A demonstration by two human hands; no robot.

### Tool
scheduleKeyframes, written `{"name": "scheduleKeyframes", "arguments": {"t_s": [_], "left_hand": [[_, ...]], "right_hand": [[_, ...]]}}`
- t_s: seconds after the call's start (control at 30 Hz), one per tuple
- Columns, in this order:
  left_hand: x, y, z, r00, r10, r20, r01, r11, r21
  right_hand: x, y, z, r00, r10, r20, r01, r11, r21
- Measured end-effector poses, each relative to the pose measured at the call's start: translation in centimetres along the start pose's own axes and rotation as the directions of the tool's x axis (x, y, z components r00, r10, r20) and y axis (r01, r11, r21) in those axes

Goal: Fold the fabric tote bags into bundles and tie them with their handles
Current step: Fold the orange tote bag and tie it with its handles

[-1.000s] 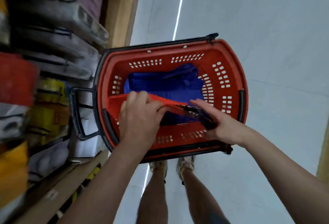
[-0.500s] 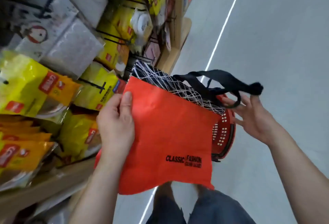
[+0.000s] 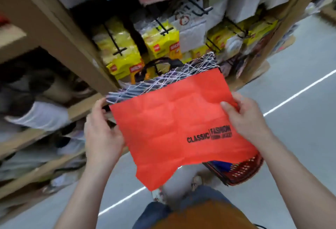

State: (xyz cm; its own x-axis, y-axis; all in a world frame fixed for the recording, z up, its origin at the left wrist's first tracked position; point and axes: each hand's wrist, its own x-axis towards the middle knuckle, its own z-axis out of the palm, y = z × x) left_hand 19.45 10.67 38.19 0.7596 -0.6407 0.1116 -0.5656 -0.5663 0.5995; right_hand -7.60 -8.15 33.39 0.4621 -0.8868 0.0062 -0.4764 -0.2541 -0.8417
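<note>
In a shop aisle, out in front of my chest, I hold one tote bag (image 3: 172, 128) spread flat in the air. At the far left stand wooden shelves (image 3: 54, 34), with yellow packets (image 3: 160, 45) hanging on hooks further along. My left grip (image 3: 101, 134) is closed on the bag's left edge, fingers curled round the fabric. The bag's near face is orange-red with black lettering low on the right (a black-and-white scribble pattern shows along the top), and its dark handles (image 3: 158, 65) stick up on the far side. My right grip (image 3: 243, 118) is clamped on the right edge, thumb on the front and fingers hidden behind. Below it a red basket (image 3: 241, 172) peeks out from under the bag, with something blue inside.

I judge this the very start of the fold: the bag is opened out, not yet bundled, and its handles are untied. The next move calls for bringing one side squarely across the other while keeping the thin cloth taut, since no bench supports it.
</note>
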Motion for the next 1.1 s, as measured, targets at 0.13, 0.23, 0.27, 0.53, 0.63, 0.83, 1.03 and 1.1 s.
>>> {"name": "scheduleKeyframes", "arguments": {"t_s": [0.13, 0.23, 0.27, 0.53, 0.63, 0.83, 1.03, 1.1], "left_hand": [[-2.4, -1.6, -5.6, 0.949, 0.306, -0.072, -0.293, 0.944, 0.153], [-3.6, -1.4, -8.1, 0.935, 0.355, 0.028, -0.355, 0.935, 0.005], [-3.9, -1.7, -9.0, 0.962, 0.262, 0.079, -0.250, 0.958, -0.141], [-8.2, -13.3, -21.4, 0.941, -0.294, -0.169, 0.143, 0.796, -0.589], [-9.8, -17.4, -27.7, 0.868, -0.327, -0.372, 0.078, 0.832, -0.549], [-10.5, -23.8, -37.8, 0.787, -0.333, -0.519, 0.045, 0.870, -0.491], [-8.5, -27.1, -43.6, 0.746, -0.228, -0.626, -0.022, 0.931, -0.366], [-7.5, -28.3, -45.0, 0.697, -0.139, -0.703, -0.022, 0.976, -0.215]], "right_hand": [[0.3, -8.3, 1.5, 0.916, -0.327, 0.233, 0.363, 0.922, -0.133], [-0.6, -14.7, 4.7, 0.782, -0.468, 0.412, 0.574, 0.799, -0.180], [-1.1, -16.7, 5.9, 0.739, -0.491, 0.462, 0.623, 0.758, -0.190], [-7.9, -30.2, 16.6, 0.574, -0.536, 0.619, 0.740, 0.663, -0.112], [-10.4, -34.3, 21.1, 0.518, -0.542, 0.661, 0.821, 0.531, -0.208], [-14.7, -43.8, 29.7, 0.437, -0.667, 0.603, 0.886, 0.433, -0.164], [-15.4, -51.7, 38.4, 0.379, -0.782, 0.495, 0.866, 0.488, 0.109], [-14.1, -53.4, 41.0, 0.406, -0.825, 0.393, 0.842, 0.505, 0.188]]}}
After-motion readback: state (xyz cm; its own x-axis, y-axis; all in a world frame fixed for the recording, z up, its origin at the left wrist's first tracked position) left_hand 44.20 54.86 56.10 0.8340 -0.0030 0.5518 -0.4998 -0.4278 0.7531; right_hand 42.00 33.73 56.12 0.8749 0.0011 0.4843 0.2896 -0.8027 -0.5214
